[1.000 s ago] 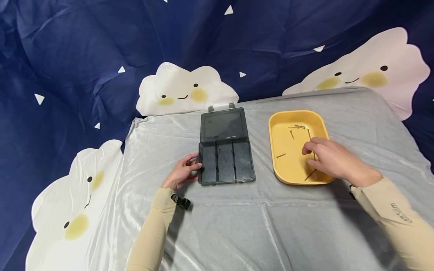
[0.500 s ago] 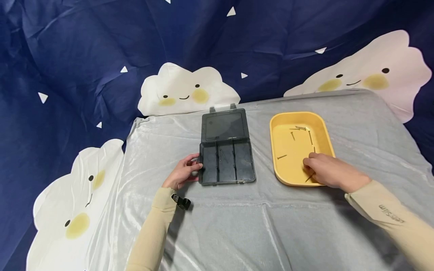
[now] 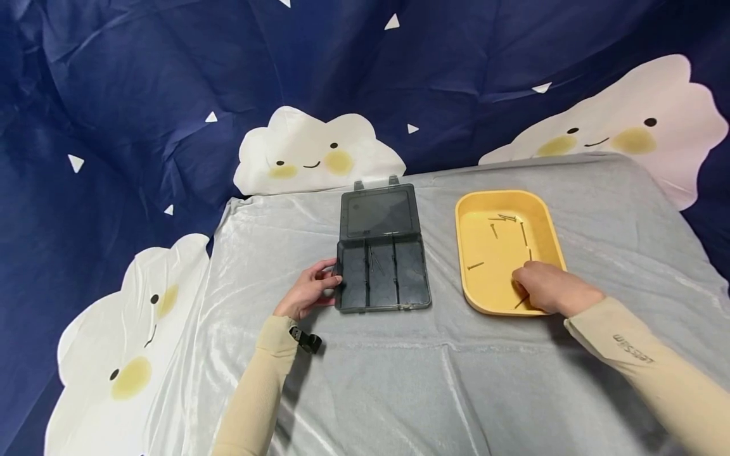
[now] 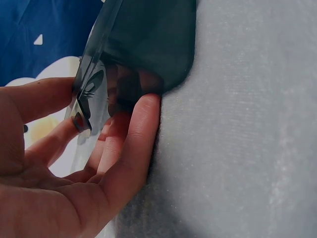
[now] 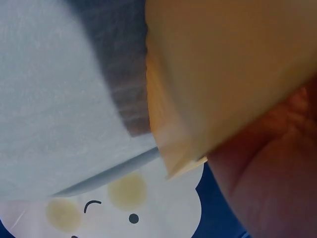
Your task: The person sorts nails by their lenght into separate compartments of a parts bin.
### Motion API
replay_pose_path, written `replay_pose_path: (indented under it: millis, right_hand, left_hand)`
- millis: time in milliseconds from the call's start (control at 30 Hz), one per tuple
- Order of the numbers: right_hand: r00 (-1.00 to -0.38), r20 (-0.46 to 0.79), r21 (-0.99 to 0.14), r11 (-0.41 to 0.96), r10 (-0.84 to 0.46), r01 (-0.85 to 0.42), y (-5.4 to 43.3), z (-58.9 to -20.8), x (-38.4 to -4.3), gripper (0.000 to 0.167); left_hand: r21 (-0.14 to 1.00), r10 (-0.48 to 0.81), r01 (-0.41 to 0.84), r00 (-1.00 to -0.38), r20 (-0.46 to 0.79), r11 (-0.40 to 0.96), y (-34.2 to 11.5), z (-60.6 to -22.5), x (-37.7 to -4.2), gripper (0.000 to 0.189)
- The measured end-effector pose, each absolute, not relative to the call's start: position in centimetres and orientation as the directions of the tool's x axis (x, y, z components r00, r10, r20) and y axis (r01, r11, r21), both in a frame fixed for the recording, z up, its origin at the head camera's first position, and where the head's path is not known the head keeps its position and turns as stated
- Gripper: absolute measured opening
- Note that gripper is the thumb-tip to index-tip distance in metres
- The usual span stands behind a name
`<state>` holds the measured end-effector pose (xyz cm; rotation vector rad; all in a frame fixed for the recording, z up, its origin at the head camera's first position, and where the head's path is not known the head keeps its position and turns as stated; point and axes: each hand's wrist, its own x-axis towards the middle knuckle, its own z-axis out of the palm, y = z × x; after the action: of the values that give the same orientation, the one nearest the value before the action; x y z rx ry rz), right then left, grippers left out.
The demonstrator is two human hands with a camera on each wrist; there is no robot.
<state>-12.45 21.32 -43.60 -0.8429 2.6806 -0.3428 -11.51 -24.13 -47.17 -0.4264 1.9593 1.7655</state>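
Note:
A dark translucent compartment box (image 3: 353,294) lies with its lid (image 3: 379,215) folded back. My left hand (image 3: 307,292) holds its left side, thumb at the upper rim; the left wrist view shows fingers against the box wall (image 4: 148,39). Thin screws (image 3: 373,261) lie in the middle compartment. Over the yellow tray (image 3: 466,292), my right hand (image 3: 547,288) reaches in at the near right corner, its fingers pointing down and its fingertips hidden. One screw (image 3: 521,302) shows right below the fingers, another (image 3: 530,254) just beyond them. I cannot tell whether the fingers pinch a screw.
Several more screws (image 3: 504,218) lie at the far end of the tray, and a single screw (image 3: 476,265) is near its left wall. A grey cloth (image 3: 399,380) covers the table. Behind it hangs a dark blue curtain (image 3: 445,63) with clouds.
My right hand has come down and toward the near right corner of the tray, fingers now lower inside it. My left hand stays on the box.

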Motion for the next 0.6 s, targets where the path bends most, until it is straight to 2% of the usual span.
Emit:
replay_pose_path:
  millis: [600]
  right_hand:
    - [-0.776, -0.279, -0.326, 0.816, -0.566, -0.478, 20.68, -43.63, -13.12, 0.024]
  left_hand:
    - [0.851, 0.085, -0.507, -0.85, -0.52, 0.135, -24.23, -47.08, -11.44, 0.057]
